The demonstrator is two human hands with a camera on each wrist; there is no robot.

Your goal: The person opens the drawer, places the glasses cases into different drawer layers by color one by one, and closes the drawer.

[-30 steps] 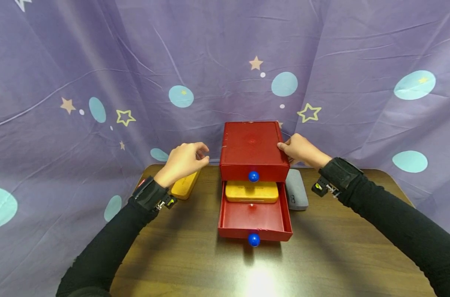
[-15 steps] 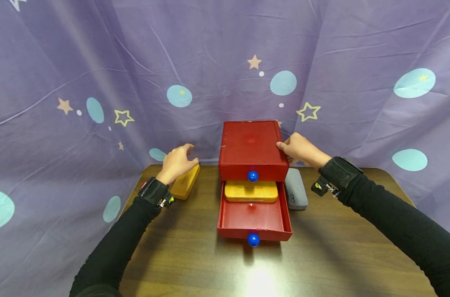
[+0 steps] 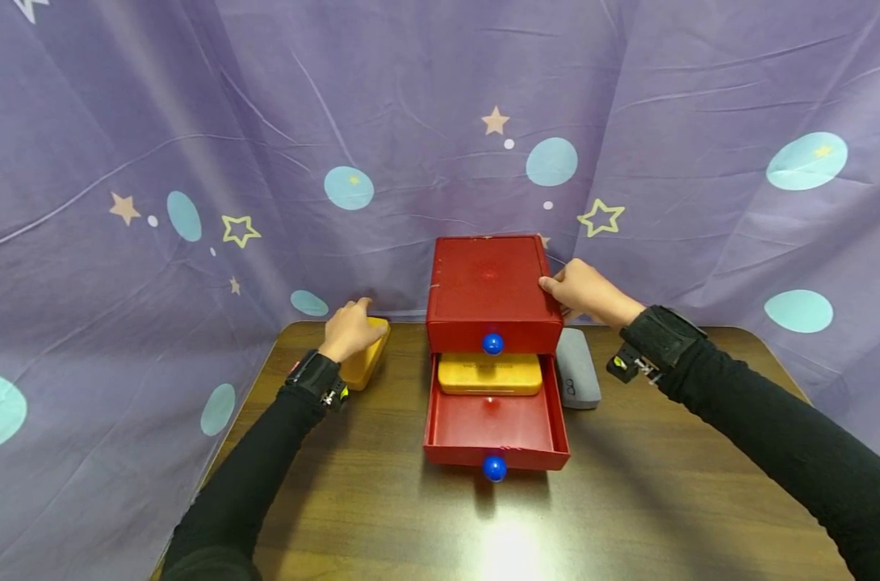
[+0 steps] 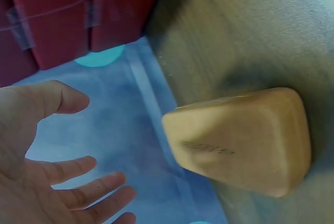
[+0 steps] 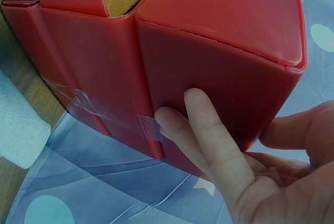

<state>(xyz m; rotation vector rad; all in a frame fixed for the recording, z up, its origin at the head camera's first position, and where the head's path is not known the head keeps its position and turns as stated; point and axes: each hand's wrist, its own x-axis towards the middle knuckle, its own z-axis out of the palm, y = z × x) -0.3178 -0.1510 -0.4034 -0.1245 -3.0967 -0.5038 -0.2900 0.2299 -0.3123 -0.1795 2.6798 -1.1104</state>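
In the head view my left hand reaches over the yellow glasses case on the table's left side, partly covering it. The left wrist view shows its thumb and fingers spread with nothing between them, the case lying apart from the fingertips. My right hand holds the top right edge of the red drawer box, thumb over the top and fingers against the side wall. The box's lower drawer is pulled out. Inside at its back lies another yellow case.
A grey glasses case lies against the box's right side. Blue ball knobs stick out from the drawer fronts. A purple patterned curtain hangs right behind the wooden table.
My left hand has moved left and down from near the drawer box to over the yellow case on the left. My right hand stays on the box.
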